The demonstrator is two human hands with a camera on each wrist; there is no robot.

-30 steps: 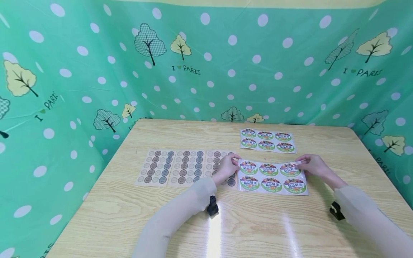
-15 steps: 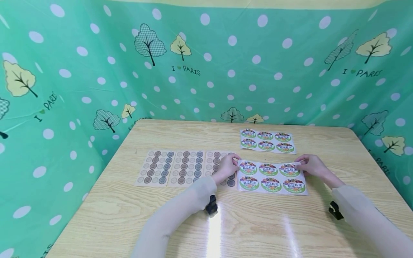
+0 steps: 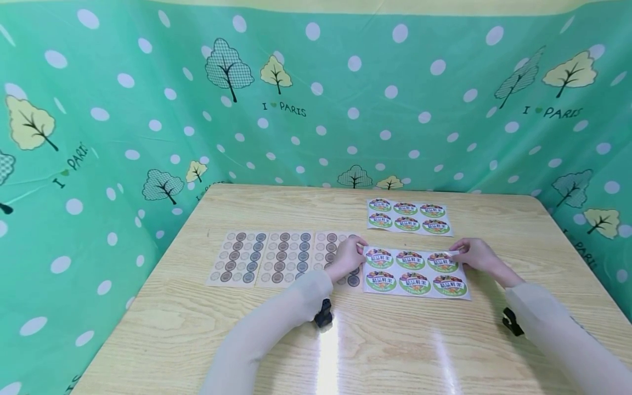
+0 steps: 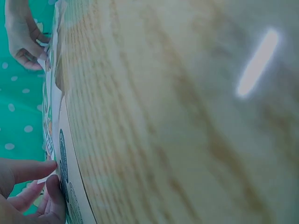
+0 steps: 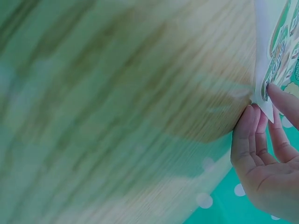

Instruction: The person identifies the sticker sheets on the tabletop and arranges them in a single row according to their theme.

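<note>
A white sheet of round fruit stickers [image 3: 413, 270], with several labels in two rows, is stretched between both hands. My left hand [image 3: 348, 255] pinches its upper left corner between thumb and fingers. At the upper right corner my right hand [image 3: 477, 255] grips the sheet, thumb on the printed face and fingers behind, as the right wrist view shows. That view also has the sheet's corner [image 5: 264, 105] poking out past the fingers. In the left wrist view the sheet appears nearly edge-on, slightly off the table, and the left hand [image 4: 32, 191] is partly cut off.
A matching fruit sticker sheet [image 3: 408, 217] lies flat behind the held one. To the left, three beige sheets of small round stickers [image 3: 285, 258] lie side by side; the left hand and forearm cover part of the rightmost. The wooden table [image 3: 375, 345] meets a green dotted curtain [image 3: 316, 131].
</note>
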